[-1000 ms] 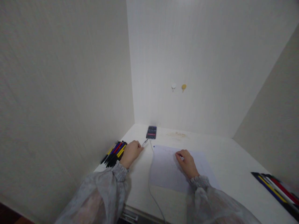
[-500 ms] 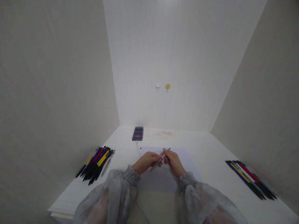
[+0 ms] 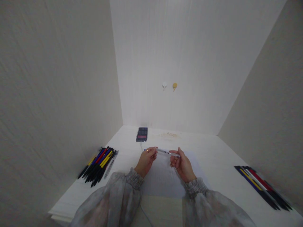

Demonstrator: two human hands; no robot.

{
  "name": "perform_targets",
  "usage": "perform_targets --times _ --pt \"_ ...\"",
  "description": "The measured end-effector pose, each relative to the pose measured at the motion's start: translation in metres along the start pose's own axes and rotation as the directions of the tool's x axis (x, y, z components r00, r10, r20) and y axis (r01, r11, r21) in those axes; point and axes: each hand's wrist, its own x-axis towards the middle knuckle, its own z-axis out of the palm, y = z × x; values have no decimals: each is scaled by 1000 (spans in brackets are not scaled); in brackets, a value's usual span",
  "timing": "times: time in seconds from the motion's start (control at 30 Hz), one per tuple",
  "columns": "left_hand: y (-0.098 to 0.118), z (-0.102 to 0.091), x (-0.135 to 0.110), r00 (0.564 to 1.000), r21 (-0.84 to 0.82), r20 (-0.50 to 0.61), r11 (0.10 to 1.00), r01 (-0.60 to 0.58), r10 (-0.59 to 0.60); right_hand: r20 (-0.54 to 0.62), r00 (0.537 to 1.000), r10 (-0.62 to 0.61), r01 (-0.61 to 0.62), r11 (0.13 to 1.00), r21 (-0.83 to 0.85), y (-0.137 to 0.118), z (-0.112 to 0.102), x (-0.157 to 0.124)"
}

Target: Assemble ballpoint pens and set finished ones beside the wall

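Between my two hands a slim, clear pen (image 3: 165, 152) is stretched nearly level, tilting slightly down to the right. The fingertips of my left hand (image 3: 146, 160) pinch its left end. My right hand (image 3: 183, 164) grips the other end between thumb and fingers. Both hands hover over a white sheet of paper (image 3: 163, 186) lying on the table. Which end is the tip is too small to tell.
A pile of pens (image 3: 98, 165) in black, yellow, red and blue lies at the left. More pens (image 3: 261, 186) lie in a row at the right. A phone (image 3: 142, 134) with a cable is at the back. Two hooks, one white (image 3: 164, 84) and one yellow (image 3: 175, 85), are on the wall.
My hands have moved apart, the left one leftward and the right one rightward. The pen has swung from a steep slant to nearly level. The view has shifted slightly.
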Motion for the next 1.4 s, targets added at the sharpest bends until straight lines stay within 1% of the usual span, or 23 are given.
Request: perform_targets --times 0.13,0.27,0.37,0.43,0.5,0.53,0.6,0.7,0.8,0.87,0.9,0.93,0.97,1.0,1.03,1.07,1.1,1.13,1.17,1.27,1.3,1.33,1.4 --pt "3 -1 1 993 11 -87 997 -77 78 -4 1000 -19 18 997 -72 3 2 -2" --pt "4 -1 2 979 22 -132 988 -153 154 9 999 33 -32 994 -107 8 2 -1" --pt "4 -1 2 972 12 -169 987 -163 163 10 998 61 -59 988 -146 13 -1 2" --pt "3 -1 3 970 5 -193 989 -149 147 -9 999 35 -36 979 -201 16 -3 4" --pt "2 -2 3 968 -3 -219 991 -131 127 -27 999 -47 37 953 -300 18 -5 5" --pt "1 -3 4 966 -9 -229 992 -123 118 -29 994 -105 87 926 -367 19 -5 6" --pt "-1 -5 5 965 -23 -245 994 -107 98 -14 974 -225 188 844 -502 19 -5 6" --pt "-4 -8 6 966 -50 -246 995 -91 76 19 933 -359 285 707 -647 17 -3 2" --pt "-4 -10 7 964 -89 -263 994 -60 35 110 878 -466 394 573 -718 12 2 -5" --pt "-3 -10 7 962 -108 -272 993 -42 11 183 836 -518 475 515 -713 9 7 -9" --pt "-2 -9 7 963 -110 -269 993 -45 14 191 828 -528 492 520 -698 8 9 -11" --pt "-1 -8 7 965 -107 -260 993 -56 26 168 838 -520 482 559 -675 8 10 -11" --pt "0 -7 6 968 -100 -248 992 -72 45 121 867 -483 440 630 -640 8 11 -11" --pt "1 -6 5 970 -91 -235 992 -89 66 66 910 -410 366 717 -592 9 11 -11" --pt "1 -5 5 971 -82 -226 991 -104 83 17 951 -308 268 800 -537 10 10 -9" --pt "1 -4 4 971 -73 -220 991 -114 96 -18 980 -198 165 861 -481 11 8 -8" --pt "1 -4 4 970 -64 -218 991 -122 105 -38 993 -110 83 899 -430 12 6 -6" --pt "0 -4 4 970 -55 -215 990 -129 114 -49 997 -62 38 919 -392 13 3 -5" --pt "-1 -4 4 969 -47 -216 990 -134 121 -58 997 -53 29 932 -362 13 1 -3" --pt "-3 -6 5 965 -29 -222 988 -151 141 -76 991 -111 91 967 -236 11 -4 0" --pt "-3 -6 6 963 -25 -226 987 -156 146 -76 993 -90 75 981 -177 11 -5 0" --pt "-3 -6 6 962 -21 -230 987 -159 150 -72 997 -34 25 992 -122 10 -5 0" --pt "-3 -7 7 960 -14 -234 987 -162 155 -67 991 111 -115 992 -56 9 -5 1"
